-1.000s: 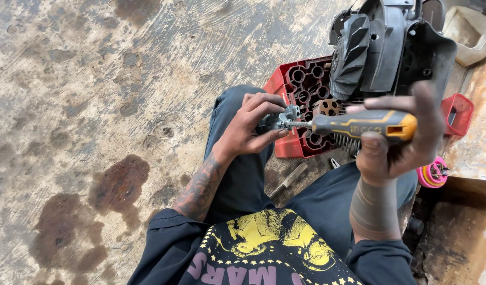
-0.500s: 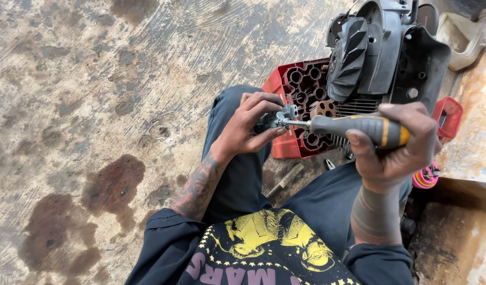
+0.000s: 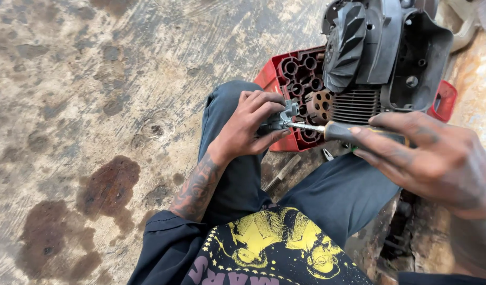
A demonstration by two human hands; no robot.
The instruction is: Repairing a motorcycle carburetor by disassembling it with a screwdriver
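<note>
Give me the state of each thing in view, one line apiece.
Left hand: closed around the small grey metal part.
Small grey metal part: held above the knee, screwdriver tip against it.
Screwdriver: level, gripped by its handle.
Right hand: wrapped around the screwdriver handle.
Engine housing: cover off, fins and fan exposed.
Red cover: lying under the housing, hollow side up.

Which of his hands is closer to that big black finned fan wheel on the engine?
Left. The left hand holds a small metal part just below-left of the fan wheel; the right hand, gripping the screwdriver, sits lower right.
</note>
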